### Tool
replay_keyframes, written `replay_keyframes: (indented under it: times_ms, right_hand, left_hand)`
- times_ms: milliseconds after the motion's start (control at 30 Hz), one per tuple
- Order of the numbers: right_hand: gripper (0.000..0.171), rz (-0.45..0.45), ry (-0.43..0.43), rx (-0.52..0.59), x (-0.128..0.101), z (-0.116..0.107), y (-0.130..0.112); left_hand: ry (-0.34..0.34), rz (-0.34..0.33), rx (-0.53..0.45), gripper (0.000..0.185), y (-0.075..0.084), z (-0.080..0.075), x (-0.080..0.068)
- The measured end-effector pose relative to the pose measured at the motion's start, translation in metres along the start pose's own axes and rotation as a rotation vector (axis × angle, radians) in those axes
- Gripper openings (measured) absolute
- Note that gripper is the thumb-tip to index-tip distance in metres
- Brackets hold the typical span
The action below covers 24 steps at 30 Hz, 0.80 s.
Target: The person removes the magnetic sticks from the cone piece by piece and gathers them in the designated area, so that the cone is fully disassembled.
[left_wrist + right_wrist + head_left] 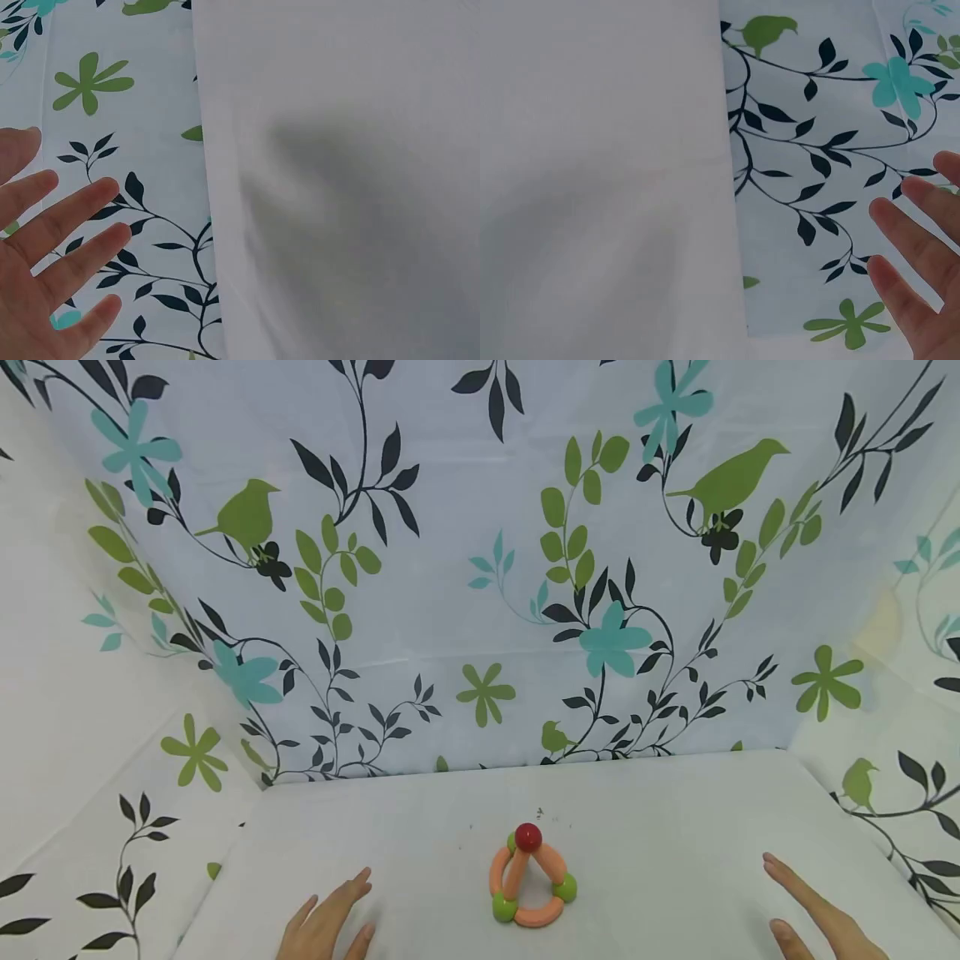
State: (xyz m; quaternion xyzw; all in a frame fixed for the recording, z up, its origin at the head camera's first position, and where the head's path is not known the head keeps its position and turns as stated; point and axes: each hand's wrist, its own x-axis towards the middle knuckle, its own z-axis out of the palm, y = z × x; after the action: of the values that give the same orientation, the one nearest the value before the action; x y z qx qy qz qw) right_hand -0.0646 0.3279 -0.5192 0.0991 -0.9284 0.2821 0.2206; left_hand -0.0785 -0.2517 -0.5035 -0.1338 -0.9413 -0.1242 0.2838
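Toy pyramid [528,881] of orange rods and green balls sits at 6 o'clock on my white table [675,810]; left hand [327,927] and right hand [821,914] flank it, fingers spread, holding nothing, floral curtain [480,568] behind.

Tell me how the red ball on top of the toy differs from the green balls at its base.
The red ball is dark red and alone at the peak; the green balls are lime and sit at the bottom corners on the table. Red looks slightly smaller. All are glossy spheres joining orange rods. Both hands stay clear.
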Motion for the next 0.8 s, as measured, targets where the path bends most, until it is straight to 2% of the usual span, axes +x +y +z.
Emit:
replay_keyframes:
  times_ms: [67, 167, 233, 267, 333, 433, 500, 567, 633, 800]
  right_hand:
    - [0.070, 0.033, 0.019, 0.009, 0.000, 0.004, -0.010]
    - [0.065, 0.128, 0.021, 0.003, 0.001, 0.009, -0.027]
    - [0.062, 0.187, 0.003, -0.004, 0.002, 0.012, -0.037]
    - [0.061, 0.210, 0.002, 0.003, 0.003, 0.014, -0.042]
    - [0.057, 0.220, 0.026, 0.055, 0.005, 0.017, -0.051]
    - [0.052, 0.173, 0.097, 0.149, 0.009, 0.021, -0.064]
    - [0.050, 0.136, 0.137, 0.201, 0.013, 0.022, -0.071]
    - [0.050, 0.102, 0.152, 0.231, 0.016, 0.024, -0.076]
    - [0.049, 0.108, 0.145, 0.249, 0.020, 0.027, -0.080]
    - [0.047, 0.148, 0.124, 0.297, 0.028, 0.035, -0.096]
  left_hand:
    - [0.009, 0.014, -0.041, 0.070, 0.003, 0.003, 0.002]
    - [0.038, 0.088, -0.078, 0.063, 0.005, 0.010, 0.005]
    - [0.050, 0.093, -0.097, 0.057, 0.010, 0.015, 0.005]
    - [0.048, 0.073, -0.112, 0.054, 0.013, 0.016, 0.005]
    - [0.019, -0.024, -0.146, 0.047, 0.022, 0.017, 0.005]
    - [-0.070, -0.210, -0.200, 0.036, 0.036, 0.016, 0.009]
    - [-0.128, -0.285, -0.245, 0.030, 0.042, 0.015, 0.014]
    - [-0.166, -0.323, -0.294, 0.029, 0.046, 0.016, 0.018]
    - [-0.182, -0.332, -0.337, 0.029, 0.049, 0.018, 0.022]
    - [-0.175, -0.332, -0.426, 0.030, 0.057, 0.025, 0.025]
